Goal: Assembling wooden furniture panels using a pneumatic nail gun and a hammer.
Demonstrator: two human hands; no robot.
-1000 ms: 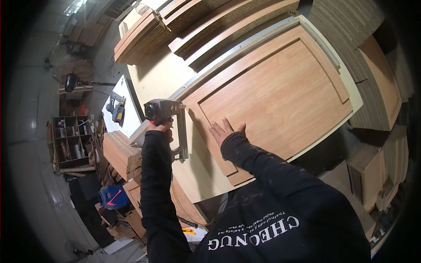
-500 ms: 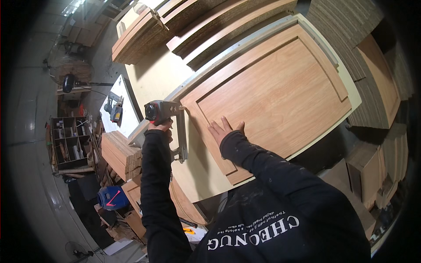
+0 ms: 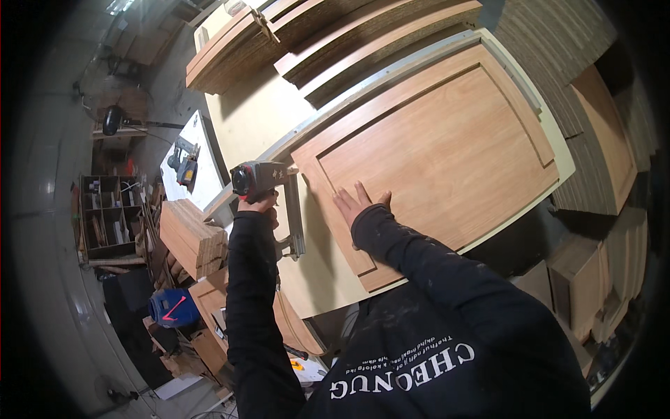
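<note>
Nail gun (image 3: 269, 192), grey with a dark rear cap, is gripped in the person's left hand (image 3: 257, 204), fingers wrapped around its handle, nose at the left edge of a wooden door panel (image 3: 433, 150) lying flat on a pale workbench (image 3: 258, 119). Right hand (image 3: 357, 204) lies open and flat, fingers spread, pressing on the panel's lower left frame, just beside the gun. Stacked boards (image 3: 192, 237) sit left of the bench; more timber (image 3: 335, 38) is piled beyond it.

one nail gun (image 3: 262, 180), one door panel (image 3: 433, 150), two hands (image 3: 359, 204)
</note>
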